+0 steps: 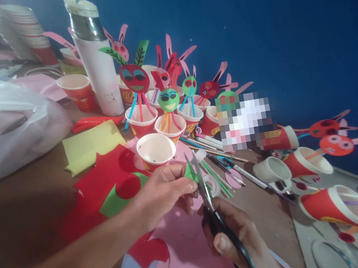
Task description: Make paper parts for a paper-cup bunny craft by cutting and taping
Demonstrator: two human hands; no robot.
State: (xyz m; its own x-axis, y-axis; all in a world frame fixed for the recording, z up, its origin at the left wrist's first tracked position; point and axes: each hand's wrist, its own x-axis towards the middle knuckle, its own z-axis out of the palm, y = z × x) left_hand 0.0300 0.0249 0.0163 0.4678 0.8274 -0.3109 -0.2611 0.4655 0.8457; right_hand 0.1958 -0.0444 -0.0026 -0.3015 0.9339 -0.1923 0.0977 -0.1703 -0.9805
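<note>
My left hand [171,190] pinches a small piece of green paper [190,173] between thumb and fingers. Black-handled scissors [219,223] are in my right hand [239,229], with fingers around the handles. The scissor blades are parted and point away from me, beside the right edge of the green piece. Under both hands lies a pink sheet [184,247]. Left of my left hand are red paper [94,184] and a green sheet with a curved cut-out [114,199]. An empty paper cup [156,149] stands just beyond my left hand.
Several cups hold paper-faced figures [134,79] on straws. A white bottle [98,70] stands behind, with a plastic bag [6,126] at left. Pens [240,169] and a white mug [273,173] lie right of centre. More cups [335,208] lie tipped at right, near a blue wall.
</note>
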